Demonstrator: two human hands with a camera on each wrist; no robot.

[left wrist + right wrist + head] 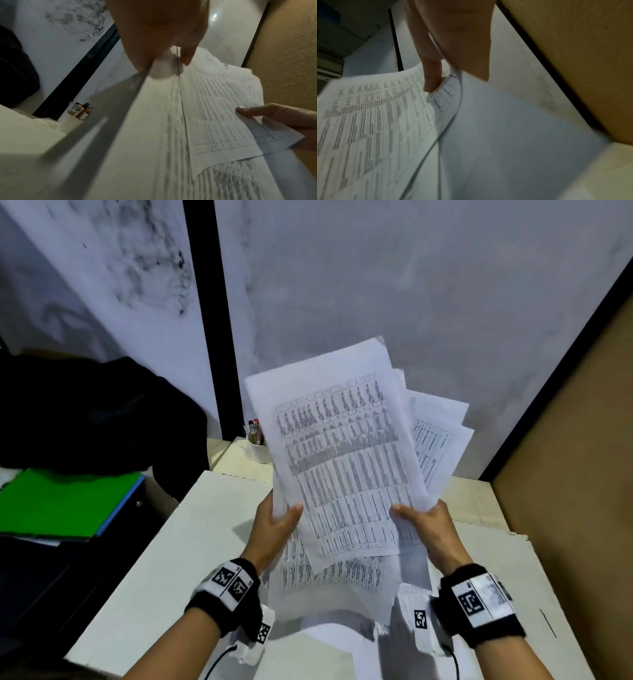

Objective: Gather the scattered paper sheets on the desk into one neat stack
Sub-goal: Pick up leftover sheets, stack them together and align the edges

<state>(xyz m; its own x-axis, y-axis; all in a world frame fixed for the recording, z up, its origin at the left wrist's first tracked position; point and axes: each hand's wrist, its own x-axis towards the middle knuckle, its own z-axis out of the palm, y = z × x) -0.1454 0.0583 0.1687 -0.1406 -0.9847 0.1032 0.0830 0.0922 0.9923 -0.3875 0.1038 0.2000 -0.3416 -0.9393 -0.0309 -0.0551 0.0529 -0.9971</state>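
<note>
A loose, fanned bundle of printed paper sheets [346,453] is held up above the cream desk [164,577], its edges uneven. My left hand [277,522] grips the bundle's lower left edge, thumb on top. My right hand [421,518] pinches the lower right edge, thumb on the top sheet. In the left wrist view the paper sheets [214,115] run away from my left hand [171,59], and the right hand [254,109] shows at the far side. The right wrist view shows the right hand's thumb [431,82] pressing the curved paper sheets [373,116]. More sheets [329,587] hang or lie below the bundle.
A white cup of pens [257,445] stands at the desk's back left, just beside the bundle. A black bag [96,412] and a green folder [65,501] lie on the left. A brown partition [575,474] closes the right side; a grey wall stands behind.
</note>
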